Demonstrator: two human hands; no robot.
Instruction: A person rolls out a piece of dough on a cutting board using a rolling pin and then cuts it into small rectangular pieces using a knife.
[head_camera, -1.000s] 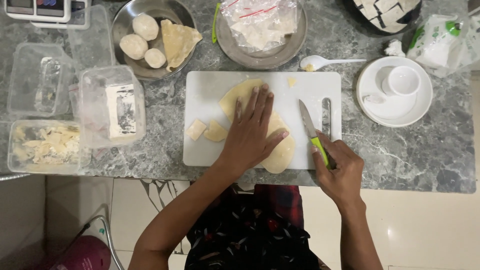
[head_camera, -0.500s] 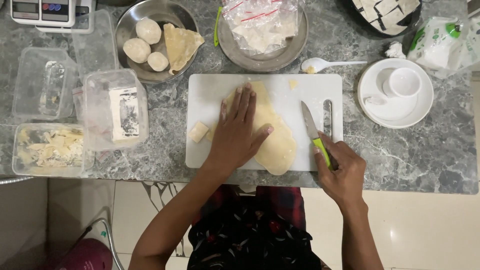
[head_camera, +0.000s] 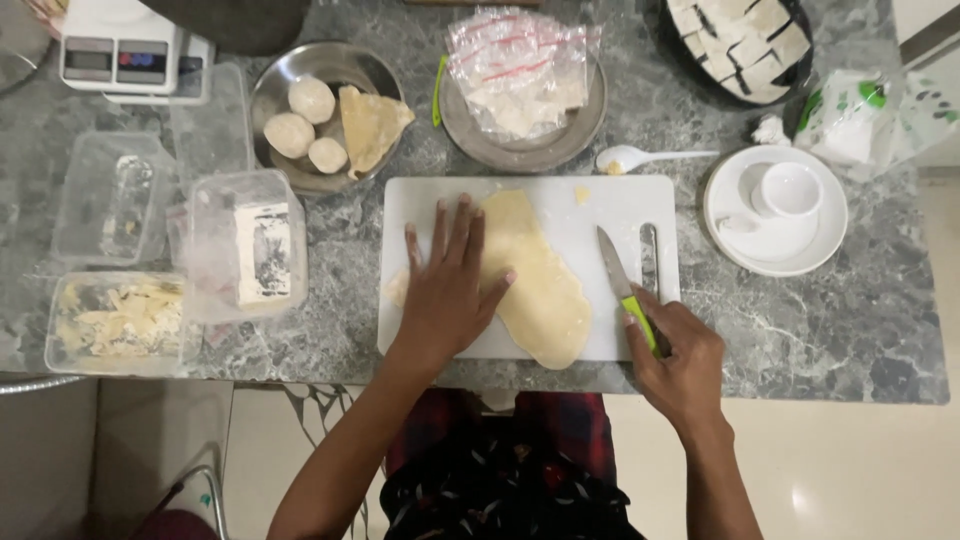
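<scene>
A smooth, pale yellow sheet of rolled dough, long and uneven in outline, lies on the white rectangular plastic cutting board. The left hand presses flat on the sheet's left part, fingers spread apart. Just right of the dough, the right hand is clamped around the lime-green handle of a small steel-bladed knife. Beyond the board sits a round metal bowl holding dough balls on the grey marbled stone counter.

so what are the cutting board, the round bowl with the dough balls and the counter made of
Cutting board: looks like white plastic, matte, with a moulded handle slot. Bowl: probably stainless steel, grey with a dull sheen. Counter: grey veined stone, likely marble or granite, polished.
</scene>
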